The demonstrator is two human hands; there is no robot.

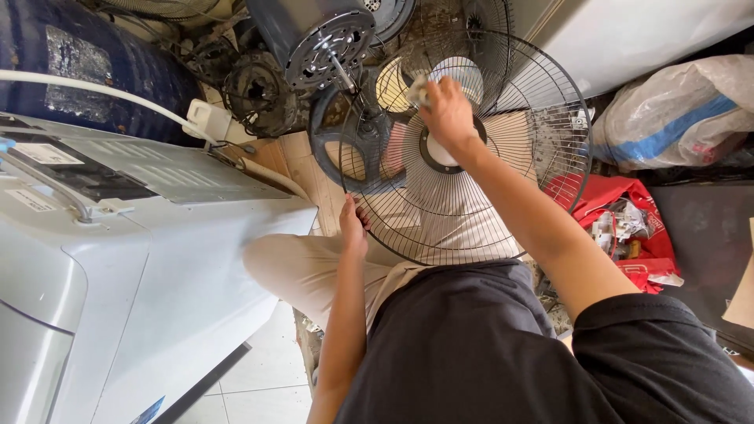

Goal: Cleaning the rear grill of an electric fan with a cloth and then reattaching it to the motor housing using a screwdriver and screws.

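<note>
- Grey-white plastic fills the left: a large appliance casing with a white hose running across its top, and a dark blue drum behind it.
- Pale floor tiles show below the casing; bare wooden boards lie further up.
- Dusty fan motors and old parts are heaped at the top centre.
- The left hand grips the lower left rim of the black wire fan guard, fingers curled round the wire.
- The guard stands tilted over the person's beige trouser leg, in front of the knees.
- The right hand rests on the guard above its hub, fingers closed on a small crumpled cloth.
- Right of the guard, a red bag of scraps lies beside a clear plastic sack, with a white panel above.
</note>
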